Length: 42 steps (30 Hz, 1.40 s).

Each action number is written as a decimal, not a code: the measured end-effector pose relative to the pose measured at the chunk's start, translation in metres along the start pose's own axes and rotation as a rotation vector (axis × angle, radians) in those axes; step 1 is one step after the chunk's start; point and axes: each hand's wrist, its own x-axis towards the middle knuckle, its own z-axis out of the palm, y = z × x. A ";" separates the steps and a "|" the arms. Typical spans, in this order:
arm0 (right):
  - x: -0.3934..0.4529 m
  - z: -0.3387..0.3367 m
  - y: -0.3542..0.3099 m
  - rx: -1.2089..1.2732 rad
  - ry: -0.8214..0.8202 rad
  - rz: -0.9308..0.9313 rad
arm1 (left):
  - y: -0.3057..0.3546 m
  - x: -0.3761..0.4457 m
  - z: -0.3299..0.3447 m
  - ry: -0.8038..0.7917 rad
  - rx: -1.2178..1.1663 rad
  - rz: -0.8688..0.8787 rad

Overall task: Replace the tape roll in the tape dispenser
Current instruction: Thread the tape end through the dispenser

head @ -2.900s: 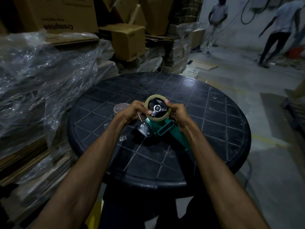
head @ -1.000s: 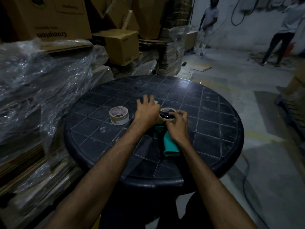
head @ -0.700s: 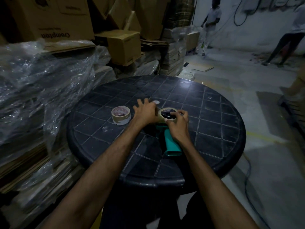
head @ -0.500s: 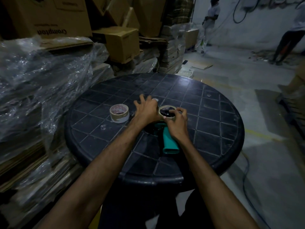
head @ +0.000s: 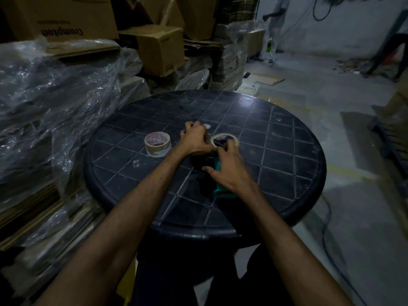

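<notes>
Both forearms stretched forward over the near rim of the round black table (head: pixel 276 208). Right hand (head: pixel 229 168) arched over the green tape dispenser (head: pixel 221 191), fingers pinching the mounted tape roll (head: pixel 223 138). Left hand (head: pixel 195 141) curled against that roll's left side. Left of it, upright, a spare tape roll (head: pixel 157 144).
</notes>
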 end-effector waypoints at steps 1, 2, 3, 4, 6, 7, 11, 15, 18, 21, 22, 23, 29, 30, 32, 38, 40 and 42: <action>0.003 0.001 -0.005 -0.046 -0.001 -0.004 | -0.002 0.003 0.000 -0.008 0.007 0.009; 0.006 0.001 -0.009 -0.096 -0.002 0.001 | -0.004 0.004 -0.001 -0.014 0.012 0.013; 0.009 0.001 -0.011 -0.132 0.003 0.006 | -0.005 0.004 -0.001 -0.017 0.020 0.022; 0.010 0.002 -0.012 -0.143 0.010 0.007 | -0.005 0.004 -0.001 -0.022 0.022 0.032; 0.012 0.001 -0.010 -0.103 0.023 -0.006 | -0.008 0.003 0.000 -0.027 0.017 0.051; 0.012 0.001 -0.008 -0.083 0.023 -0.013 | -0.008 0.001 -0.001 -0.022 0.010 0.055; 0.010 -0.002 -0.004 0.050 -0.029 0.061 | -0.016 -0.004 -0.003 -0.006 -0.017 0.072; 0.013 -0.003 0.001 0.075 -0.097 0.091 | -0.017 -0.006 -0.007 -0.006 -0.096 0.129; 0.016 -0.007 0.006 0.122 -0.135 0.071 | -0.015 -0.006 -0.013 -0.107 -0.188 0.201; 0.017 -0.011 0.012 0.148 -0.167 0.038 | -0.016 -0.007 -0.017 -0.136 -0.230 0.215; 0.017 -0.012 0.014 0.163 -0.176 0.034 | -0.016 -0.007 -0.017 -0.136 -0.245 0.213; 0.018 -0.013 0.016 0.170 -0.184 0.029 | -0.017 -0.006 -0.017 -0.131 -0.258 0.207; 0.023 -0.016 0.023 0.167 -0.230 0.026 | -0.020 -0.003 -0.013 -0.124 -0.287 0.134; 0.023 -0.015 0.024 0.165 -0.229 0.029 | -0.021 -0.001 -0.013 -0.136 -0.297 0.134; 0.023 -0.015 0.024 0.169 -0.221 0.038 | -0.022 0.000 -0.013 -0.161 -0.319 0.138; 0.024 -0.013 0.024 0.121 -0.211 0.045 | -0.023 0.001 -0.012 -0.171 -0.325 0.156; 0.026 -0.013 0.022 0.104 -0.219 0.020 | -0.024 0.002 -0.011 -0.160 -0.296 0.138; 0.028 -0.013 0.020 0.084 -0.227 -0.006 | -0.023 0.002 -0.010 -0.119 -0.264 0.104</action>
